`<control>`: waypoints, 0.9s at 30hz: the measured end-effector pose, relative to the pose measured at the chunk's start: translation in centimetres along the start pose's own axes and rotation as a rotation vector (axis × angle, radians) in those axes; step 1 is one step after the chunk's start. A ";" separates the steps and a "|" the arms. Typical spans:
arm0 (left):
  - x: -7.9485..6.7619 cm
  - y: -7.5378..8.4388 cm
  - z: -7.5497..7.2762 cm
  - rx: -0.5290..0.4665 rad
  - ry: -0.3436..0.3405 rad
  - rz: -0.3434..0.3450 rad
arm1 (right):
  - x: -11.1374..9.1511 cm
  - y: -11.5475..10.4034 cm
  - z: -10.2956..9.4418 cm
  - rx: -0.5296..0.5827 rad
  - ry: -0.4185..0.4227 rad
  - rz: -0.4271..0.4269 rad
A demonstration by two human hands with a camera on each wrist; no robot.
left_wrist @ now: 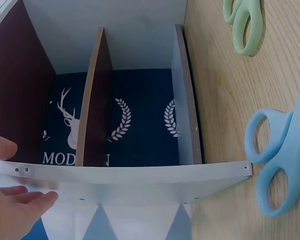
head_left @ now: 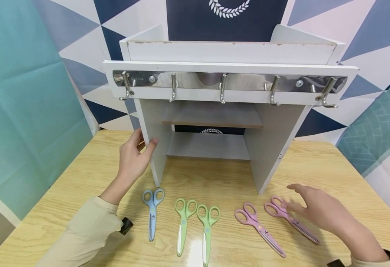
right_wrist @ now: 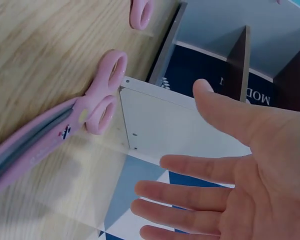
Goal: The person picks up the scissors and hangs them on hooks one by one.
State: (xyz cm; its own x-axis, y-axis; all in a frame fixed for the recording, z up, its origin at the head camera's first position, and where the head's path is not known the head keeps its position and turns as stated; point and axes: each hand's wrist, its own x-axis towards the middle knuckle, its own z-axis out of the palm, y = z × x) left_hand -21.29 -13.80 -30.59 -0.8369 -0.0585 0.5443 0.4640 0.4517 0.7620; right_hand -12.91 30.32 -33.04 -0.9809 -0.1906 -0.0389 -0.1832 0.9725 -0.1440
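Observation:
A white wooden shelf unit [head_left: 195, 144] stands on the table, a row of metal hooks [head_left: 223, 89] along its upper front. My left hand [head_left: 133, 154] grips the edge of its left side panel [left_wrist: 135, 174], thumb on one face and fingers on the other. My right hand [head_left: 325, 207] hovers beside the right pink scissors [head_left: 279, 211], fingers spread and palm bare in the right wrist view. Another pair of pink scissors [head_left: 253, 220] lies to its left. Two green scissors [head_left: 183, 222] [head_left: 207, 222] lie in front of the unit, and blue scissors [head_left: 152, 211] near its left panel.
Wood-grain table [head_left: 228, 237] lies under everything. Behind the unit hangs a patterned blue and white backdrop [head_left: 78, 70]. A teal cloth [head_left: 24, 92] covers the left side. Inside the unit runs a middle shelf board [head_left: 211, 115].

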 end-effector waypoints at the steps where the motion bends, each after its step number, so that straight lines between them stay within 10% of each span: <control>1: 0.0 0.0 0.0 -0.001 0.002 0.001 | 0.0 0.0 0.0 -0.001 -0.002 -0.003; 27: 0.1 -0.2 0.0 0.030 0.000 0.062 | -0.6 1.1 2.1 0.005 -0.080 -0.049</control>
State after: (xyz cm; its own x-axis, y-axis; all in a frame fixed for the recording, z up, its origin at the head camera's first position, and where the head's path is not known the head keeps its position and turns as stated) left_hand -21.47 -13.89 -30.64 -0.8070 -0.0295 0.5898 0.5057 0.4813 0.7160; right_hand -12.42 31.17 -35.26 -0.9622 -0.2487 -0.1108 -0.2308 0.9610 -0.1525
